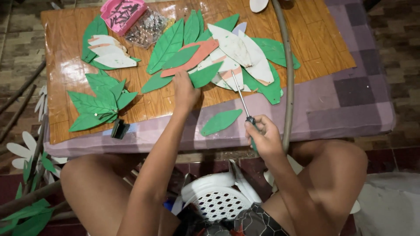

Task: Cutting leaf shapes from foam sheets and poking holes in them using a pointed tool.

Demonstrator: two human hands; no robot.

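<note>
While the right hand (264, 136) grips one screwdriver (243, 102), the left hand (185, 91) pinches one green leaf (204, 74).

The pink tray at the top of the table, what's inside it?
The pink tray holds a loose heap of small dark pieces, probably screws or nails. Its floor beneath them is mostly covered, and its far edge is cut off.

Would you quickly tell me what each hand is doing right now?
Left hand: fingers closed on a green leaf cutout in the pile.
Right hand: closed around a screwdriver.
</note>
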